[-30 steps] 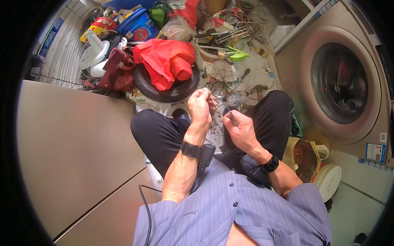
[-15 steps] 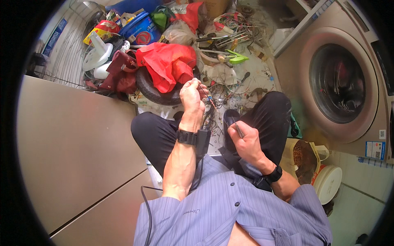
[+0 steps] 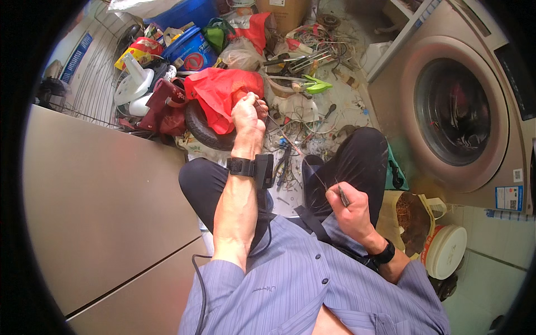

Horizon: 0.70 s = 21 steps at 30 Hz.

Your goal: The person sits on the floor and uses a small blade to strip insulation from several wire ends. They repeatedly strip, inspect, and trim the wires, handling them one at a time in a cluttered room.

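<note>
My left hand (image 3: 247, 114) is raised over the red bag (image 3: 215, 89), its fingers closed on a thin wire (image 3: 301, 153). The wire runs down toward my right hand (image 3: 350, 212), which is closed around a small dark metal tool (image 3: 343, 195), its exact kind unclear, near the wire's lower end. The red bag lies on a black tyre (image 3: 202, 128). Loose wires and small bits are scattered on the floor between my bent legs, with a dark tool (image 3: 283, 167) lying among them.
A washing machine (image 3: 387, 117) stands at right, a large flat beige panel (image 3: 100, 206) at left. Cluttered ahead are a blue bucket (image 3: 190, 50), a cardboard box (image 3: 282, 14) and a green plastic item (image 3: 317, 85). A paper bag (image 3: 402, 218) and white bucket (image 3: 446, 251) are beside my right leg.
My left hand has moved up and away from me; my right hand has moved down and right. The wire between them now spans a longer stretch.
</note>
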### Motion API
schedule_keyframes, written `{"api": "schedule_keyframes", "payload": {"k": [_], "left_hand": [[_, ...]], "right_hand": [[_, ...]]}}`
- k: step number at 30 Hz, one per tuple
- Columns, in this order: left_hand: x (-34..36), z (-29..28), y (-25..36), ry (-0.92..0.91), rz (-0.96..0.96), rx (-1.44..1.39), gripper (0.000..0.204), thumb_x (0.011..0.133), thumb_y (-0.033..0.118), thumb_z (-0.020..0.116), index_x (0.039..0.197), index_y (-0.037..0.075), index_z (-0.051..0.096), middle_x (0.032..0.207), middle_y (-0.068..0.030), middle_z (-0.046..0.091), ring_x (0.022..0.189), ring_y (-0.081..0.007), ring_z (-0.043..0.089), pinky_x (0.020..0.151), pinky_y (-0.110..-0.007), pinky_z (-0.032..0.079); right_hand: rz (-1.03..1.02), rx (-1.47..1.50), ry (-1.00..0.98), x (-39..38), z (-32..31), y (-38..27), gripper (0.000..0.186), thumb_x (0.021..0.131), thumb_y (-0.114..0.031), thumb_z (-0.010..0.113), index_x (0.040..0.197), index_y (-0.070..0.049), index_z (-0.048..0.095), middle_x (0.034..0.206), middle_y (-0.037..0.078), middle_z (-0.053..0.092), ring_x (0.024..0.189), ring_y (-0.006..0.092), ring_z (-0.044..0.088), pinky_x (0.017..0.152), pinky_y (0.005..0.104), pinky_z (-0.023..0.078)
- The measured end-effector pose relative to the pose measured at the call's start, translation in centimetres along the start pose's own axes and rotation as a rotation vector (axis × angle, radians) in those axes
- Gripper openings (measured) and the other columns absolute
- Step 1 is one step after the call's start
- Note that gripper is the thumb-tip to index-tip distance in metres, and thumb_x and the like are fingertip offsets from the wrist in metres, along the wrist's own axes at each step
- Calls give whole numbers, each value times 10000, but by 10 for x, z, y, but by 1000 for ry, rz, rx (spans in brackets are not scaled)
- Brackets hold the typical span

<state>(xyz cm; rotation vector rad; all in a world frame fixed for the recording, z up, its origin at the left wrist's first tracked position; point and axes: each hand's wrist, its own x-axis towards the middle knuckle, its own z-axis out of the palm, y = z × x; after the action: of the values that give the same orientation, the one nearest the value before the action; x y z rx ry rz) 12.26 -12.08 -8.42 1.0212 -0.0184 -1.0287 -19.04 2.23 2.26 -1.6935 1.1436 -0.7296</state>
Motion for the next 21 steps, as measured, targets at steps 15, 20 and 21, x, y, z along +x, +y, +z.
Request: {"api": "schedule_keyframes", "payload": {"k": [15, 20, 21], "left_hand": [[59, -18, 58, 66, 97, 1, 233, 1026, 208, 582, 834, 77, 596, 679, -65, 606, 535, -189, 555, 493, -320, 432], [85, -40, 88, 73, 88, 54, 239, 1041, 217, 561, 835, 98, 577, 686, -42, 592, 537, -172, 530, 479, -310, 388], [91, -43, 94, 65, 84, 50, 239, 1036, 223, 566, 825, 110, 560, 670, -22, 554, 522, -160, 494, 465, -306, 374]], "right_hand": [[-12, -130, -13, -53, -41, 0, 93, 908, -20, 695, 845, -9, 627, 609, 95, 476, 498, 184, 457, 499, 319, 400], [-38, -211, -4, -76, -62, 12, 64, 895, -18, 702, 861, -14, 648, 626, 105, 517, 518, 189, 521, 521, 312, 429], [-66, -224, 16, -81, -68, 17, 57, 893, -15, 701, 864, -13, 651, 630, 109, 529, 525, 190, 537, 529, 310, 437]]}}
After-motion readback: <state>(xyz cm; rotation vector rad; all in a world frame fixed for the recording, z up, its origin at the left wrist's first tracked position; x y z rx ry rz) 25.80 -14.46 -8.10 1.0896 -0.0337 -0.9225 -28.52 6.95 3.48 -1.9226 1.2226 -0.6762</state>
